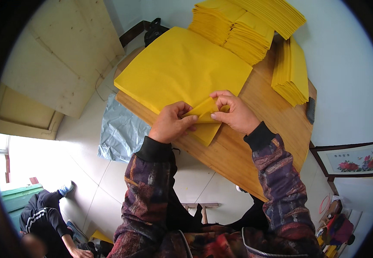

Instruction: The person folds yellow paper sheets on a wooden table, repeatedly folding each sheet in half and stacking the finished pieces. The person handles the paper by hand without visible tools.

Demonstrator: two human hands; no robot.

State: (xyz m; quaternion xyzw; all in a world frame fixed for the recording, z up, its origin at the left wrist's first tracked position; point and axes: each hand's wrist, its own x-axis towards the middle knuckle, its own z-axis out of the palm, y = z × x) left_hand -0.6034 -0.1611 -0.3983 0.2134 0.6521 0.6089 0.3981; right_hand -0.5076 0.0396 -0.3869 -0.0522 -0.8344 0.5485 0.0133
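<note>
A broad stack of yellow felt-like sheets (177, 64) lies on the wooden table (233, 150), its near corner lifted and bent over. My left hand (172, 121) is closed on the left part of that lifted corner, thumb on top. With thumb and fingers my right hand (237, 114) pinches the same yellow sheet (205, 110) on its right side. Another yellow corner shows beneath, reaching toward the table's front edge. How many layers the fingers hold cannot be made out.
Thick piles of folded yellow sheets (242, 32) stand at the back, with another pile (290, 73) at the right. A silver plastic sheet (119, 129) hangs by the table's left edge. A person in dark clothes (44, 215) is at lower left. A framed flower picture (354, 161) leans at right.
</note>
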